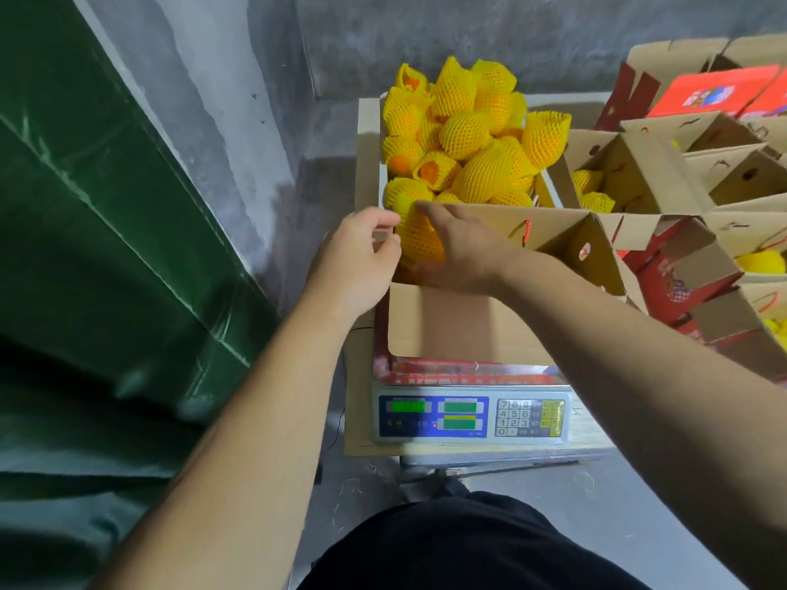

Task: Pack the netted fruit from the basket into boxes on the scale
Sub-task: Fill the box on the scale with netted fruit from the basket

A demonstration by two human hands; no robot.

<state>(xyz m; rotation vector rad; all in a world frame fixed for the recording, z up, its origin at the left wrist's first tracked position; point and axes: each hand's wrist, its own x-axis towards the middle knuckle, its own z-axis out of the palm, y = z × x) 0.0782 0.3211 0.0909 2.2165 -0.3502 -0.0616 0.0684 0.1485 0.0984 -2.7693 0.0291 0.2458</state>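
A pile of orange fruit in yellow foam nets [472, 134] fills the basket [382, 181] behind the scale. An open cardboard box [460, 325] stands on the digital scale [468, 419]. My right hand [460, 249] grips one netted fruit [419, 240] over the box's far left corner. My left hand [362, 257] sits just left of that fruit, its fingers curled at the box's flap edge; whether they pinch the flap is unclear.
Several open cardboard boxes [664, 172] with red printed sides stand at the right, some holding netted fruit. A green tarpaulin [106, 249] covers the left. A grey concrete wall [383, 40] lies behind. My dark-clothed lap is at the bottom.
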